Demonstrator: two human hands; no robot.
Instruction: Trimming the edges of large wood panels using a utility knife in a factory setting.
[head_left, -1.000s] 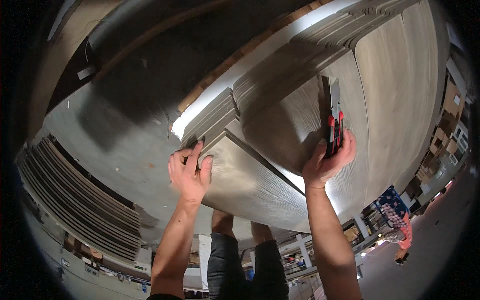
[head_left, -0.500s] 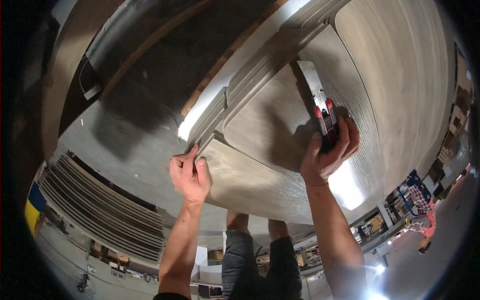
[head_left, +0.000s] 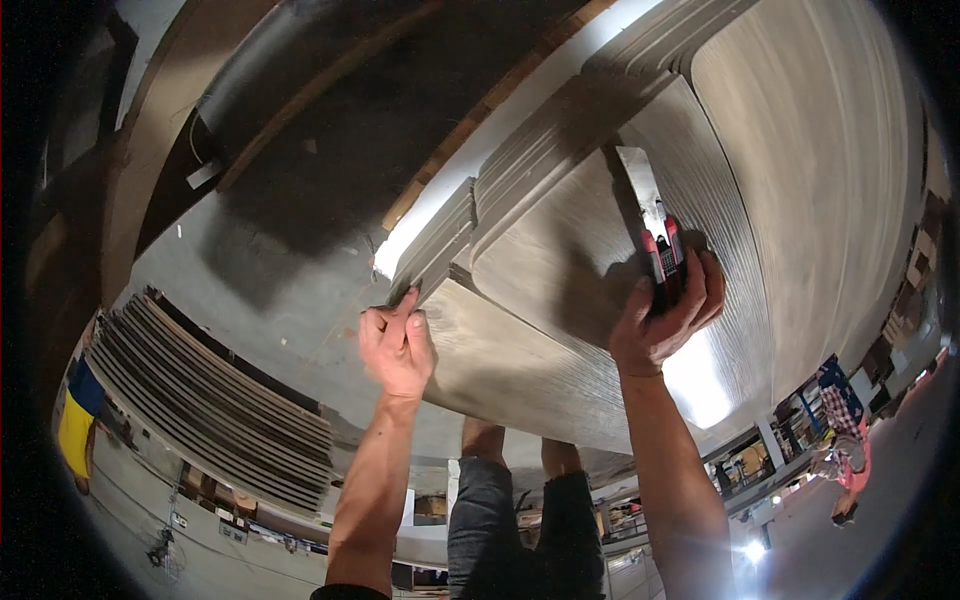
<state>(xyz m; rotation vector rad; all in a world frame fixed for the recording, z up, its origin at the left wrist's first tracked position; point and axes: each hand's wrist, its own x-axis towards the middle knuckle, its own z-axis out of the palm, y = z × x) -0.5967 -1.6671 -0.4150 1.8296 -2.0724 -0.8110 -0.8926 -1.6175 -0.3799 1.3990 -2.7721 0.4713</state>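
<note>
My right hand (head_left: 672,315) is closed around the red-and-black handle of a knife-like tool (head_left: 662,250). Its wide flat metal blade points away from me, just over a grey-brown wood-grain panel (head_left: 560,240) with rounded corners. Shadows of the hand and tool fall on the panel. At the near left corner of the stacked panels, my left hand (head_left: 398,340) has its fingers curled at the edge of a thin board (head_left: 435,245). Its index finger presses along that edge, with the thumb beside it. Another wood-grain panel (head_left: 510,350) lies closest to me.
A larger curved panel (head_left: 810,200) extends on the right. Beyond the stack's left edge runs a bright white strip (head_left: 440,200). A row of upright slats (head_left: 210,400) stands at lower left. Another person in a pink top (head_left: 850,465) is far right; yellow clothing (head_left: 76,430) shows far left.
The whole view has shifted a little, so the panels and tool appear lower and farther right. Both hands keep their holds, and the blade stays over the same panel.
</note>
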